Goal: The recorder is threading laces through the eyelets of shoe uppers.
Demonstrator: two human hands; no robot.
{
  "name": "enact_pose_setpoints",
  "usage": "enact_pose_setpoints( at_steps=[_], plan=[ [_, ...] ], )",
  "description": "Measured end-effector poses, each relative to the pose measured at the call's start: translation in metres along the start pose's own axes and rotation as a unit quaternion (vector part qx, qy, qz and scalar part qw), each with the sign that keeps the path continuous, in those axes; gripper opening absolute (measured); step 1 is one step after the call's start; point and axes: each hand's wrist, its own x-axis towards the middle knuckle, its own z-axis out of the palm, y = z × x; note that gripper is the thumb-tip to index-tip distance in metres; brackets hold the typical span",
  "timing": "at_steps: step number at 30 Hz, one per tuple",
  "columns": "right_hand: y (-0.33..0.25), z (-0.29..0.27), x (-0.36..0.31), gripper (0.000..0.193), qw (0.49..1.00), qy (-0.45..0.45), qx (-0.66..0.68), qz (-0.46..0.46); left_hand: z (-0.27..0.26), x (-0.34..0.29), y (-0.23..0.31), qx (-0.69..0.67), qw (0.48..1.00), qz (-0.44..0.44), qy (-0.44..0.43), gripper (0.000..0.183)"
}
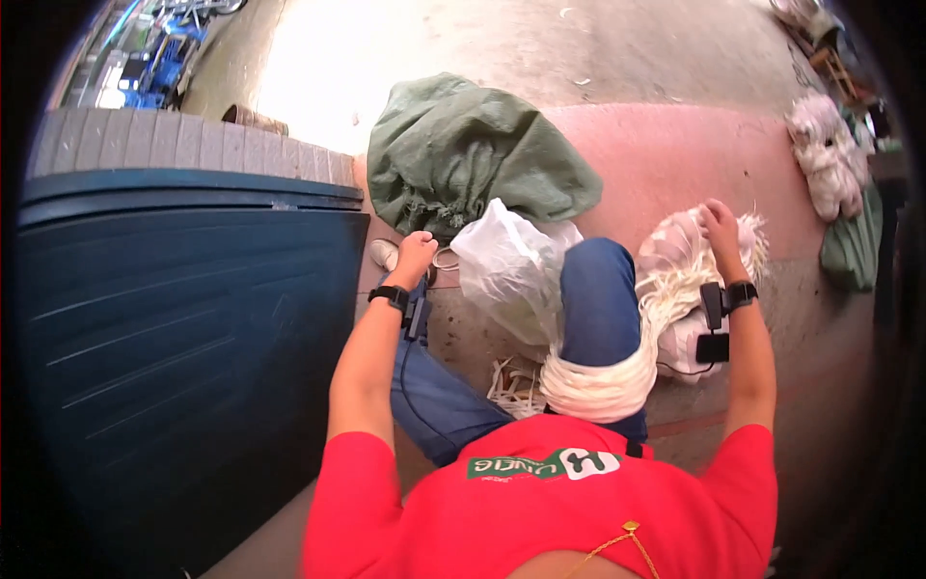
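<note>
My left hand is out in front beside the white plastic bag, its fingers curled closed. What it holds, if anything, is too small to make out. A pale loop lies just right of that hand. Over a bundle of cream-coloured strips on the floor, my right hand has its fingers bent together; whatever is between them cannot be made out. More of these strips, as a thick wound hank, wrap around my raised right thigh and trail toward the bundle.
A large green woven sack stands ahead, behind the plastic bag. To the left is a dark blue panel. Loose strip scraps lie between my legs. Further pale bundles rest on a green sack at far right.
</note>
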Motion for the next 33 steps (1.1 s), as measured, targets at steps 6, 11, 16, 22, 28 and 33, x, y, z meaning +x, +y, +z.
enact_pose_setpoints(
  at_steps=[6,11,16,22,28,33],
  plan=[
    [-0.118,0.145,0.028,0.021,0.926,-0.315,-0.172,-0.117,0.037,0.095,-0.062,0.035,0.986,0.027,0.164,0.066],
    [-0.13,0.24,0.02,0.02,0.867,-0.396,-0.228,-0.2,0.027,0.161,-0.08,-0.016,0.962,0.06,0.265,0.094],
    [-0.138,0.292,0.018,0.029,0.844,-0.471,-0.237,-0.098,0.01,0.175,-0.065,-0.241,0.963,0.097,0.072,0.055],
    [-0.111,0.352,0.019,0.051,0.849,-0.345,-0.188,-0.354,0.02,0.075,0.07,-0.038,0.897,0.431,0.088,0.034],
    [-0.181,0.364,0.005,0.023,0.918,-0.373,0.065,-0.116,-0.035,0.033,0.11,-0.173,0.948,0.259,0.071,0.053],
    [-0.264,0.3,0.006,0.023,0.897,-0.375,0.232,0.023,-0.003,0.081,0.032,0.1,0.953,0.243,0.155,0.107]
  ],
)
